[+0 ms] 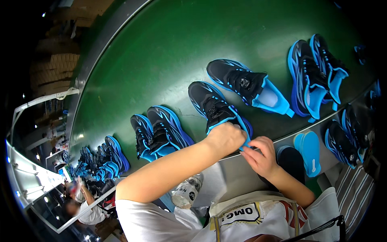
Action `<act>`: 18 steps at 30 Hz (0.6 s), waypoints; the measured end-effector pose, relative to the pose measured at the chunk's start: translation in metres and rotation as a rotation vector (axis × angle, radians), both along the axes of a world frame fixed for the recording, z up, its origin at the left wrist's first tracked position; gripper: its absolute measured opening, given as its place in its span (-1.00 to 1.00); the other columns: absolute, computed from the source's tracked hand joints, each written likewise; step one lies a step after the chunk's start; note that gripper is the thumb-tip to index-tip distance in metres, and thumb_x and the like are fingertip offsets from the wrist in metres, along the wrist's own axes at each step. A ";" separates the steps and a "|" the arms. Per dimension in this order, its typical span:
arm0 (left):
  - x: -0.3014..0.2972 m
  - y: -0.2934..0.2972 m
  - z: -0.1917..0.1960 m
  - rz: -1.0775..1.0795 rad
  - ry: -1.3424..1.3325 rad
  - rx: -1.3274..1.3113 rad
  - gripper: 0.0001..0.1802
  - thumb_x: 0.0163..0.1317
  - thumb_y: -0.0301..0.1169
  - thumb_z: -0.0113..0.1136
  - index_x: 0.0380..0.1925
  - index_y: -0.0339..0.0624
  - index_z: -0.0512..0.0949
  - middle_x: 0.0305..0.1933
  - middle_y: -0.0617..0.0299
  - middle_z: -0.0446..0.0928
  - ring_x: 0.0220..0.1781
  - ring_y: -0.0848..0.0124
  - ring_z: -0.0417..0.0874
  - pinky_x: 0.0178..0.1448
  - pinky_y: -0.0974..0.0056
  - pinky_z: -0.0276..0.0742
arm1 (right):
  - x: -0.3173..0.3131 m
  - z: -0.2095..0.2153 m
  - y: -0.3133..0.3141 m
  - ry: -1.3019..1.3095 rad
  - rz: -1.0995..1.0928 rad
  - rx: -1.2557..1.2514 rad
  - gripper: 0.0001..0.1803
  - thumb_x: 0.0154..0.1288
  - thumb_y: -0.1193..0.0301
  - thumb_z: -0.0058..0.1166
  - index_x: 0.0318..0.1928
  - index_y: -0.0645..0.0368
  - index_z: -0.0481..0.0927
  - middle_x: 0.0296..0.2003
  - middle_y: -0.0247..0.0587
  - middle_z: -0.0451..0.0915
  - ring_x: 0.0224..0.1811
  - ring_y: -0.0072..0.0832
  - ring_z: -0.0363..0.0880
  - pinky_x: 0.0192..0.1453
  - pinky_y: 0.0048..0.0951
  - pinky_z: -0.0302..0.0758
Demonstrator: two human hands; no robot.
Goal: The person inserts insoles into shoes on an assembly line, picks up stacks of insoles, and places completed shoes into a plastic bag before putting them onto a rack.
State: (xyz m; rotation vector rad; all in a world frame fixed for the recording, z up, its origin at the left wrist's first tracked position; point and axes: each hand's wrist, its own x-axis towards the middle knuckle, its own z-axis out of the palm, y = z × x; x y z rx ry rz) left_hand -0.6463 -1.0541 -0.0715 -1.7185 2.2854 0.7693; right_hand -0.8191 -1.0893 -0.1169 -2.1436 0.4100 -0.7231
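Observation:
A black and blue sneaker [207, 99] lies on the green belt in front of me, its toe pointing away to the upper left. My left hand [227, 137] is curled into its opening at the heel end, knuckles up, and its fingertips are hidden inside. With thumb and fingers, my right hand [260, 153] pinches the sneaker's blue heel edge. Just to the right lies another sneaker [246, 84] of the same kind, its pale blue inside showing. A pair of blue insoles [308, 151] rests near my right forearm, beside a black insole-shaped piece [290, 159].
Along the green conveyor belt [161, 52] stand more sneakers, a pair to the left [163, 127] and a pair to the right [304, 72]. A plastic cup [187, 191] is below my left forearm. Another person [90, 207] sits at far left. Further sneakers [340, 137] sit on the right.

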 end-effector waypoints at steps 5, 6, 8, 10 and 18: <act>0.011 -0.013 -0.023 -0.159 -0.263 0.161 -0.85 -0.11 -0.41 0.05 -0.49 -0.09 0.56 -0.42 0.25 0.49 -0.39 0.41 0.55 -0.48 0.39 0.42 | 0.004 -0.008 -0.008 -0.025 0.034 0.054 -0.66 -0.27 0.50 0.29 -0.34 0.11 0.54 -0.33 -0.32 0.40 -0.35 -0.40 0.41 -0.19 -0.33 0.34; 0.010 -0.014 -0.025 -0.189 -0.297 0.200 -0.84 -0.10 -0.40 0.06 -0.47 -0.07 0.57 -0.39 0.26 0.50 -0.34 0.41 0.55 -0.44 0.40 0.42 | 0.005 -0.009 -0.011 -0.024 0.044 0.068 -0.66 -0.27 0.50 0.29 -0.34 0.11 0.54 -0.33 -0.33 0.40 -0.36 -0.40 0.41 -0.19 -0.33 0.34; 0.011 -0.012 -0.028 -0.184 -0.304 0.149 -0.86 -0.11 -0.40 0.06 -0.50 -0.06 0.57 -0.41 0.29 0.48 -0.37 0.40 0.54 -0.46 0.38 0.40 | 0.006 -0.010 -0.014 -0.007 0.074 0.081 -0.65 -0.28 0.49 0.30 -0.34 0.10 0.54 -0.33 -0.34 0.39 -0.37 -0.43 0.41 -0.19 -0.33 0.33; 0.011 -0.010 -0.028 -0.148 -0.299 0.125 -0.87 -0.12 -0.40 0.06 -0.51 -0.06 0.56 -0.41 0.29 0.48 -0.37 0.40 0.54 -0.46 0.37 0.41 | 0.007 -0.010 -0.014 0.001 0.085 0.096 -0.64 -0.29 0.49 0.31 -0.34 0.09 0.55 -0.34 -0.35 0.39 -0.38 -0.45 0.42 -0.19 -0.34 0.33; 0.015 -0.018 -0.026 -0.165 -0.240 0.275 -0.83 -0.09 -0.40 0.06 -0.44 -0.06 0.56 -0.39 0.27 0.52 -0.34 0.35 0.56 -0.42 0.24 0.43 | 0.004 -0.014 -0.014 -0.011 0.102 0.120 -0.64 -0.30 0.50 0.31 -0.35 0.07 0.55 -0.35 -0.35 0.36 -0.40 -0.45 0.41 -0.15 -0.31 0.33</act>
